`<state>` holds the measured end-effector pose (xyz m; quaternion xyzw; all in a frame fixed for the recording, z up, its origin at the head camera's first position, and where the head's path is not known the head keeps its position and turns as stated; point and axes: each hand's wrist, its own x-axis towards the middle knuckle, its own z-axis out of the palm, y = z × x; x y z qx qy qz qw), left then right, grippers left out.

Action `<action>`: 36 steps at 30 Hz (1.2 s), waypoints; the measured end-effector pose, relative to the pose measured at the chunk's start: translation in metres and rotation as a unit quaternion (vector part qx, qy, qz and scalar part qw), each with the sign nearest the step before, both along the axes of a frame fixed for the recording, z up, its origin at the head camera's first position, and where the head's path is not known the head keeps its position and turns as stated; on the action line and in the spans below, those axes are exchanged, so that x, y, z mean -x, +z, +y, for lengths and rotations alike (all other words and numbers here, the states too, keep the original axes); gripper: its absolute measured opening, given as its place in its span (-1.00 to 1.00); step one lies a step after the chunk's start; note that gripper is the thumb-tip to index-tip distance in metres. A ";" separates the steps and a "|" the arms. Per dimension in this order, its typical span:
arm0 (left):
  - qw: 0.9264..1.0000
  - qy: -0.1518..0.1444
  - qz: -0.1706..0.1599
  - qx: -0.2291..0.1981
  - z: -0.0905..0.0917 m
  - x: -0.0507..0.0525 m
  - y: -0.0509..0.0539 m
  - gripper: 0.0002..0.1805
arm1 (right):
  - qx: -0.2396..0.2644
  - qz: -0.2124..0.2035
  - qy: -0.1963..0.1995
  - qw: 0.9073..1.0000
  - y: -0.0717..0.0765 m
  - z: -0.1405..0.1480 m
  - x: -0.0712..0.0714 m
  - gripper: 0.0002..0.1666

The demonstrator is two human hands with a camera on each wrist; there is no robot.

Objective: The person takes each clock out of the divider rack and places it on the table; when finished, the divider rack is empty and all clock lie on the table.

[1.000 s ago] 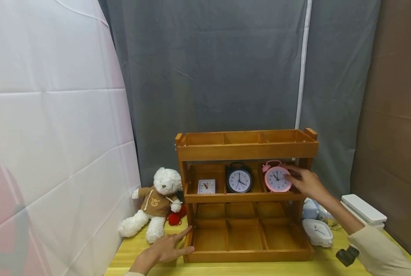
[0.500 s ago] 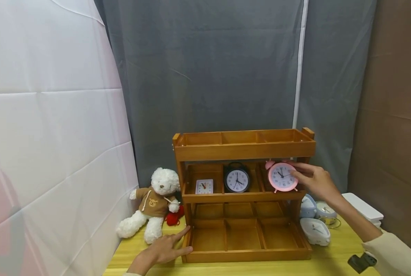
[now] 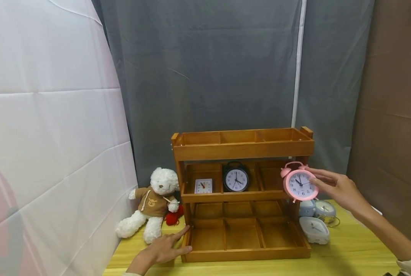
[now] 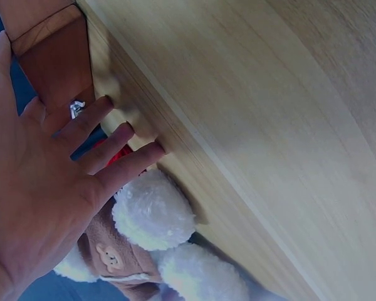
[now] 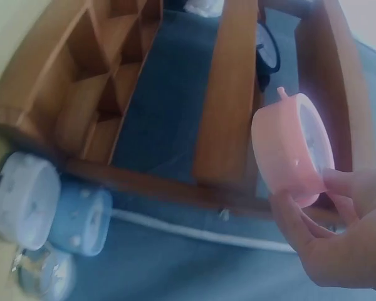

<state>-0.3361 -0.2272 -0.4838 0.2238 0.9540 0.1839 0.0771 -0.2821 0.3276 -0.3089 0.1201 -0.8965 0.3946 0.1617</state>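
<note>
As R grip [image 3: 340, 189] pinches, pink clk's [image 3: 300, 186] btwn fingertips [image 5: 339, 182].

Pink twin-bell clock [image 3: 301, 185] in midair

Curtained-off booth: gray curtain [image 3: 205, 76] behind, white sheet [image 3: 53, 134] left, brown sheet [image 3: 398, 115] right.

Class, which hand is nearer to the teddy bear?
Left. The left hand is close in front of the teddy bear; the right hand is to the right of the shelf.
</note>
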 end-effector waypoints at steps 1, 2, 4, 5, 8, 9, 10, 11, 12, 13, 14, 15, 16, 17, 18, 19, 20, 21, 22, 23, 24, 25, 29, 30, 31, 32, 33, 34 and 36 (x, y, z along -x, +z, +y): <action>1.000 0.001 0.002 0.001 0.000 0.000 -0.001 -0.14 | 0.004 -0.007 0.001 1.000 -0.002 0.004 -0.002 -0.34; 1.000 0.001 0.005 0.003 -0.001 0.000 -0.002 -0.13 | 0.008 -0.013 0.002 1.000 -0.005 0.008 -0.003 -0.33; 1.000 0.002 0.009 0.005 -0.001 0.000 -0.004 -0.13 | 0.019 -0.020 0.004 1.000 -0.011 0.018 -0.005 -0.33; 1.000 0.002 0.011 0.006 -0.001 0.000 -0.005 -0.13 | 0.021 -0.022 0.004 1.000 -0.014 0.023 -0.005 -0.33; 1.000 0.003 0.011 0.003 -0.002 0.000 -0.004 -0.13 | 0.017 -0.019 -0.005 1.000 -0.026 0.038 -0.007 -0.35; 1.000 0.004 0.009 0.002 -0.002 -0.001 -0.004 -0.12 | 0.018 -0.024 -0.011 0.999 -0.030 0.043 -0.007 -0.36; 1.000 0.004 0.009 0.002 -0.002 -0.001 -0.004 -0.12 | 0.019 -0.031 -0.018 0.999 -0.034 0.049 -0.008 -0.37; 1.000 0.005 0.008 0.002 -0.002 -0.002 -0.003 -0.13 | 0.023 -0.040 -0.024 0.999 -0.037 0.054 -0.008 -0.40; 1.000 0.005 0.007 0.002 -0.002 -0.002 -0.002 -0.12 | 0.030 -0.049 -0.029 0.998 -0.041 0.059 -0.009 -0.43; 1.000 0.005 0.008 0.002 -0.002 -0.003 -0.001 -0.12 | 0.037 -0.058 -0.033 0.997 -0.044 0.064 -0.010 -0.45; 1.000 0.004 0.008 0.002 -0.002 -0.003 0.000 -0.12 | 0.041 -0.069 -0.037 0.996 -0.047 0.069 -0.011 -0.46; 1.000 0.004 0.008 0.002 -0.001 -0.003 0.000 -0.11 | 0.043 -0.080 -0.041 0.995 -0.051 0.073 -0.012 -0.47; 1.000 0.003 0.009 0.003 -0.001 -0.003 0.000 -0.11 | 0.048 -0.085 -0.042 0.994 -0.054 0.077 -0.013 -0.49; 1.000 0.003 0.009 0.002 -0.001 -0.004 0.001 -0.11 | 0.047 -0.093 -0.047 0.993 -0.058 0.081 -0.014 -0.48; 1.000 0.003 0.010 0.002 0.000 -0.004 0.001 -0.11 | 0.043 -0.098 -0.051 0.993 -0.062 0.085 -0.014 -0.45; 1.000 0.002 0.012 0.004 0.000 -0.004 0.002 -0.11 | 0.034 -0.108 -0.056 0.992 -0.066 0.088 -0.014 -0.40; 1.000 0.003 0.012 0.004 0.000 -0.004 0.002 -0.11 | 0.031 -0.117 -0.061 0.991 -0.070 0.091 -0.014 -0.35; 1.000 0.004 0.013 0.005 0.001 -0.004 0.003 -0.12 | 0.034 -0.122 -0.065 0.990 -0.075 0.094 -0.013 -0.32; 1.000 0.005 0.013 0.006 0.001 -0.005 0.003 -0.12 | 0.038 -0.129 -0.070 0.989 -0.081 0.097 -0.013 -0.31; 1.000 0.005 0.012 0.006 0.001 -0.005 0.003 -0.11 | 0.037 -0.137 -0.075 0.987 -0.086 0.100 -0.013 -0.31; 1.000 0.006 0.011 0.007 0.001 -0.005 0.003 -0.12 | 0.042 -0.140 -0.077 0.986 -0.093 0.104 -0.012 -0.33; 1.000 0.006 0.010 0.007 0.001 -0.005 0.003 -0.12 | 0.049 -0.145 -0.079 0.985 -0.098 0.107 -0.012 -0.37; 1.000 0.008 0.004 0.011 0.001 -0.005 0.003 -0.11 | 0.070 -0.150 -0.079 0.983 -0.120 0.122 -0.013 -0.70; 1.000 0.008 0.003 0.012 0.001 -0.005 0.002 -0.12 | 0.076 -0.154 -0.079 0.982 -0.124 0.126 -0.013 -0.74; 1.000 0.007 0.002 0.012 0.002 -0.005 0.002 -0.12 | 0.085 -0.158 -0.081 0.980 -0.128 0.130 -0.012 -0.74; 1.000 0.007 0.000 0.012 0.002 -0.005 0.002 -0.12 | 0.095 -0.162 -0.079 0.979 -0.132 0.134 -0.012 -0.69; 1.000 0.007 -0.001 0.012 0.002 -0.005 0.002 -0.12 | 0.105 -0.167 -0.078 0.977 -0.136 0.137 -0.011 -0.63; 1.000 0.006 -0.002 0.012 0.002 -0.005 0.002 -0.12 | 0.118 -0.175 -0.077 0.975 -0.140 0.141 -0.011 -0.55; 1.000 0.005 -0.001 0.013 0.002 -0.004 0.002 -0.12 | 0.141 -0.186 -0.075 0.970 -0.149 0.147 -0.012 -0.47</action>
